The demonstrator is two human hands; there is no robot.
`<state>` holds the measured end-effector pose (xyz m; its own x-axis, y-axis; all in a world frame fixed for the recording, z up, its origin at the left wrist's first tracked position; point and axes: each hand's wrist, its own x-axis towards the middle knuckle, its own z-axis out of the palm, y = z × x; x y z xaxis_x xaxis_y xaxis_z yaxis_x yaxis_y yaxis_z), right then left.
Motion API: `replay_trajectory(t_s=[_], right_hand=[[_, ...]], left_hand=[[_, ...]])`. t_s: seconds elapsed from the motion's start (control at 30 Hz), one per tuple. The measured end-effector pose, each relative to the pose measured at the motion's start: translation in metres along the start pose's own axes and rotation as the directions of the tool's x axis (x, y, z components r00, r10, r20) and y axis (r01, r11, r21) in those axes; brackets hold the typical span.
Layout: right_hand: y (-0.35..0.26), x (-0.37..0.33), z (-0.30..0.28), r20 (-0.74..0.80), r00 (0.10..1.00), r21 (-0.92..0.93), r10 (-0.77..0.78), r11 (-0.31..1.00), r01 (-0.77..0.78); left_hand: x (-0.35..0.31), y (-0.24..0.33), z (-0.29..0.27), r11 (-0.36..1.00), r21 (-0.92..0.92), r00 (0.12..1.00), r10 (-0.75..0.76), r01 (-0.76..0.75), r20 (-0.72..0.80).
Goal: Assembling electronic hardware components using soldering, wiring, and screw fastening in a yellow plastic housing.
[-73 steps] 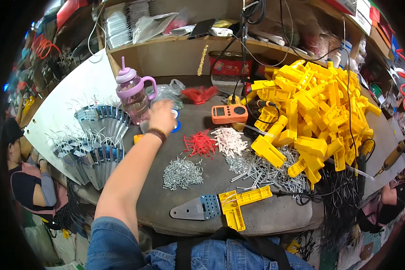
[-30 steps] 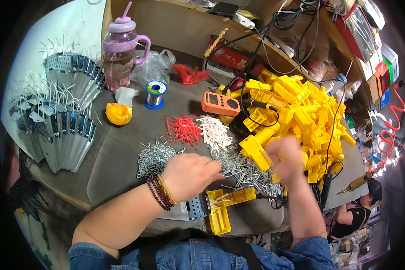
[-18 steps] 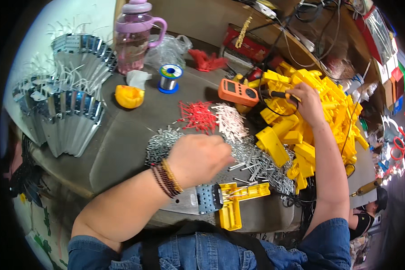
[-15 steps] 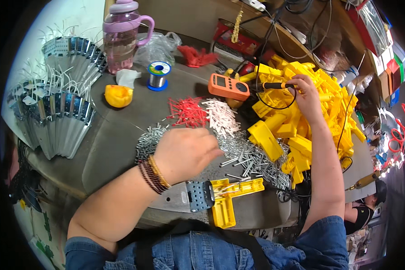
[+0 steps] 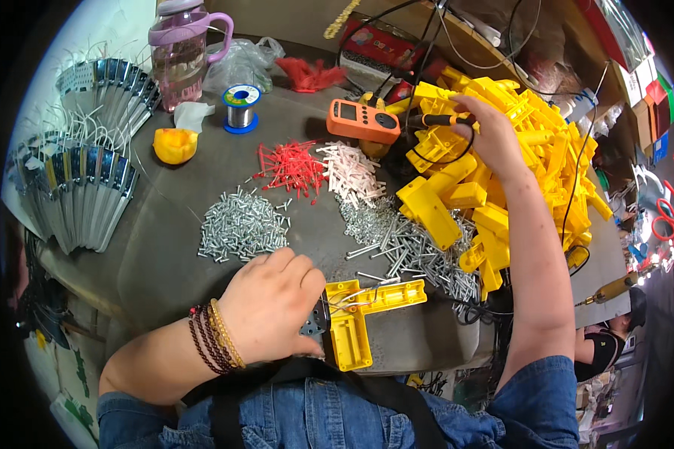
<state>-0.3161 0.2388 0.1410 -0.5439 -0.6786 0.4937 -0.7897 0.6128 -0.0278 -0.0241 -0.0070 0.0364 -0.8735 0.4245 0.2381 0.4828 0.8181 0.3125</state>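
The right hand [image 5: 485, 136] had its grip pinched on the handle end of a black-handled tool [image 5: 436, 120], beside the yellow pile [image 5: 550, 153]. The left hand [image 5: 272, 305] lay across a metal plate [image 5: 316, 320], apparently steadying it, its hidden grip impossible to tell. The plate met a yellow shell [image 5: 350, 340] on the desk [image 5: 165, 247], open side up, presumably exposing its wires [image 5: 352, 298].
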Motion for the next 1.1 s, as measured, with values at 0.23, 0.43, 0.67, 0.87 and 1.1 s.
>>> replay_trajectory(t_s=[0.23,0.43,0.67,0.87,1.1], right_hand=[[0.006,0.019,0.012,0.143,0.979,-0.150,-0.147,0.974,0.168],[-0.009,-0.020,-0.042,-0.207,0.951,0.424,0.231,0.897,-0.126],[-0.064,-0.124,-0.049,-0.228,0.800,0.969,0.555,0.209,0.131],[-0.072,-0.151,0.001,-0.034,0.756,0.993,0.654,-0.062,0.098],[-0.098,-0.143,0.029,0.058,0.761,0.997,0.646,-0.078,-0.010]], left_hand=[[-0.017,-0.011,0.009,0.993,-0.111,0.996,0.016,-0.026,-0.092],[-0.019,-0.019,-0.004,0.987,-0.149,0.978,0.035,-0.066,-0.204],[0.032,-0.033,-0.018,0.971,-0.198,0.967,0.085,-0.135,-0.240],[0.033,-0.042,0.003,0.924,-0.363,0.989,0.084,-0.123,-0.120],[0.032,-0.038,0.007,0.950,-0.230,0.930,0.122,-0.210,-0.347]])
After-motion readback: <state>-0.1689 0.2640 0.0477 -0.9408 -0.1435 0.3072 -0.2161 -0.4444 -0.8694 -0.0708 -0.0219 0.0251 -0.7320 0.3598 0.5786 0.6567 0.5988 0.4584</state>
